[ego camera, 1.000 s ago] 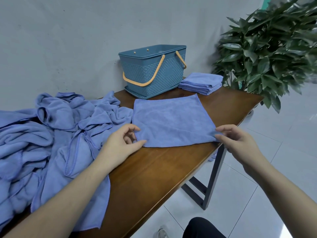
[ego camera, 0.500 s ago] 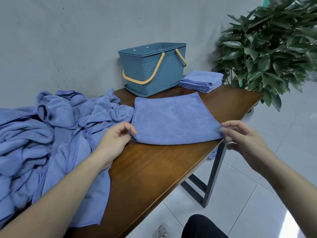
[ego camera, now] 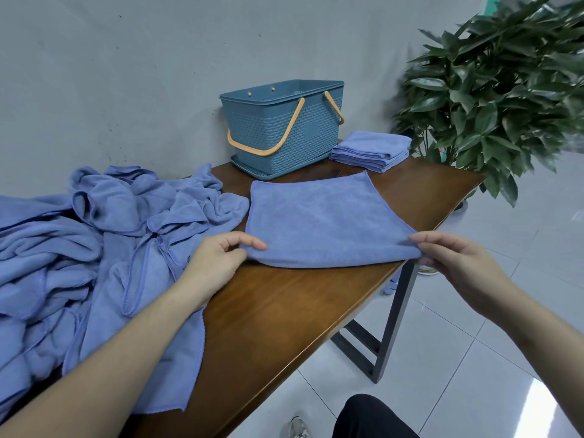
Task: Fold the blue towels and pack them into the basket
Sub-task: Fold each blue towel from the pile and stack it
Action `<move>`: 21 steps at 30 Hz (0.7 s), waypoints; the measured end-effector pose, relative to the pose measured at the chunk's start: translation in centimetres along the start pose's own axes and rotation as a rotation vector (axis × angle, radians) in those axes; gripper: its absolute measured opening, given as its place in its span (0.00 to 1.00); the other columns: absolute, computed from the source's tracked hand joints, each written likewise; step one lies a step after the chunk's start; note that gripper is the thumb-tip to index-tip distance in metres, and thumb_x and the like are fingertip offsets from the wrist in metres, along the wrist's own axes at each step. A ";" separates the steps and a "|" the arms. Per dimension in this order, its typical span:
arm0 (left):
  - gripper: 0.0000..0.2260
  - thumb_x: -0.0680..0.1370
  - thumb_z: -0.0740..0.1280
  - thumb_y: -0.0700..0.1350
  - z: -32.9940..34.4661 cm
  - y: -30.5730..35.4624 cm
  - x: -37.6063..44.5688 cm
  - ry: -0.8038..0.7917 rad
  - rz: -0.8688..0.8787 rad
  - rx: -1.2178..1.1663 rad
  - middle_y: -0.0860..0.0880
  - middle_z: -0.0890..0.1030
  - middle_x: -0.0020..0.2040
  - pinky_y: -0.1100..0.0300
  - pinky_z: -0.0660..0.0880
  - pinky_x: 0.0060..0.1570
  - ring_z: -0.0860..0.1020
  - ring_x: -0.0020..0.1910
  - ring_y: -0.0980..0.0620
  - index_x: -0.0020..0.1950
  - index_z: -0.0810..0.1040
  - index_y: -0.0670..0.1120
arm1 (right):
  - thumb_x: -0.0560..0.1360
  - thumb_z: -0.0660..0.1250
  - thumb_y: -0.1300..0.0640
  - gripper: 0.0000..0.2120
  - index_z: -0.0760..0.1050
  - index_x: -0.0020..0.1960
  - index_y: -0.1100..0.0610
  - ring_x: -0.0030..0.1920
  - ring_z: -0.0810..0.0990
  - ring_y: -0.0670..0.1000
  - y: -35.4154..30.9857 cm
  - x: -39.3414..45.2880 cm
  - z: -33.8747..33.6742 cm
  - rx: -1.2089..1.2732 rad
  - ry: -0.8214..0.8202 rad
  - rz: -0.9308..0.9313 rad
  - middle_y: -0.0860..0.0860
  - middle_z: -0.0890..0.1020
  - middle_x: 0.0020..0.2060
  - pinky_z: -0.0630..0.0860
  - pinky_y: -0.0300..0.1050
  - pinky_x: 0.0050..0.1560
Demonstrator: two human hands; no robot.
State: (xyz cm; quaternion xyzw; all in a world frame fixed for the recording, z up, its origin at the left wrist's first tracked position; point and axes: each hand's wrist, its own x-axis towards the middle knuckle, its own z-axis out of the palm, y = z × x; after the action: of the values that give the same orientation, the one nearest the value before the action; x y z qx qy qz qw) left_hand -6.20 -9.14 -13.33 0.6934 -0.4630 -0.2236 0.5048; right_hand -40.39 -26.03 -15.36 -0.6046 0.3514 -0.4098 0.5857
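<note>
A blue towel [ego camera: 322, 219] lies spread flat on the wooden table [ego camera: 284, 311]. My left hand [ego camera: 218, 260] pinches its near left corner, and my right hand [ego camera: 455, 263] pinches its near right corner at the table's edge. The near edge is lifted slightly off the wood. Behind the towel stands a teal basket [ego camera: 284, 128] with orange handles, against the wall. A stack of folded blue towels [ego camera: 371, 150] sits to the right of the basket. A heap of unfolded blue towels [ego camera: 94, 241] covers the table's left side.
A large green potted plant [ego camera: 499, 90] stands right of the table's far end. The table's right edge drops to a tiled floor [ego camera: 474, 358], with a black metal leg [ego camera: 392, 320] below. A grey wall runs behind the table.
Both hands closed on the towel's near corners and raised the near edge a little. The view shifted slightly closer.
</note>
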 end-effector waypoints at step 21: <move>0.04 0.76 0.66 0.52 -0.9 0.7 -1.7 -0.114 0.513 0.333 0.59 0.80 0.63 0.59 0.70 0.66 0.76 0.66 0.56 0.47 0.81 0.57 | 0.75 0.68 0.71 0.11 0.80 0.46 0.55 0.63 0.76 0.46 -0.5 0.2 -2.0 -0.584 -0.035 -0.477 0.48 0.80 0.58 0.67 0.40 0.64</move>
State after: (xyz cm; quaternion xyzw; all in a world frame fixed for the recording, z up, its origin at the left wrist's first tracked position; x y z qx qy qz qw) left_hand -6.60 -7.22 -12.56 0.6134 -0.6807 -0.0484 0.3975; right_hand -42.17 -27.01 -14.90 -0.8178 0.2926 -0.4071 0.2827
